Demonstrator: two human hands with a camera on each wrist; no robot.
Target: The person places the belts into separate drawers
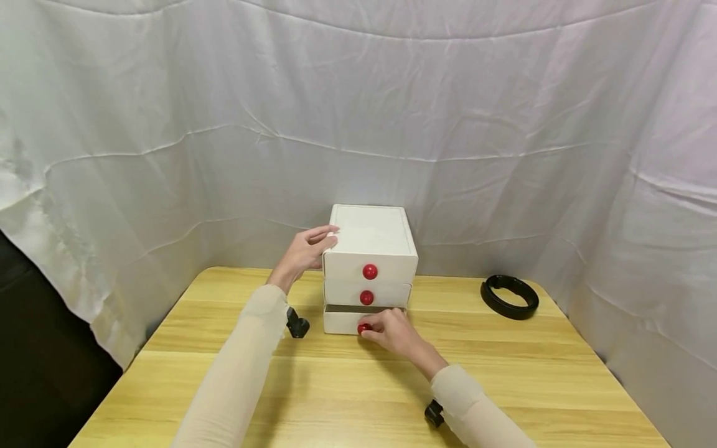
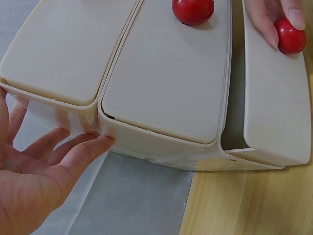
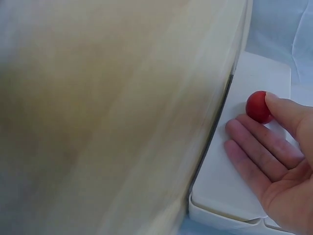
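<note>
Opening the bottom drawer (image 1: 343, 322) of a small white three-drawer chest (image 1: 370, 249), set near the far edge of the counter (image 1: 504, 373), about midway along it. Right hand (image 1: 392, 331) grasping the red bottom knob (image 1: 363, 327), thumb and fingers pinched round it; drawer drawn out a little, a dark gap showing above its front. Left hand (image 1: 305, 251) released, fingers straight and pressed flat against the chest's left side near the top, steadying it.

Likely next: a straight, level pull toward the near edge, with the left hand bracing so the light chest neither slides nor tips.

Top knob (image 1: 370, 271) and middle knob (image 1: 366, 297) untouched, both drawers shut. Black ring (image 1: 510, 296) lying toward the far right corner, well apart. Small black clip (image 1: 296, 325) on the counter just left of the chest. White sheet (image 1: 358, 124) hung behind. Nothing standing in the drawer's path except the right forearm itself.
</note>
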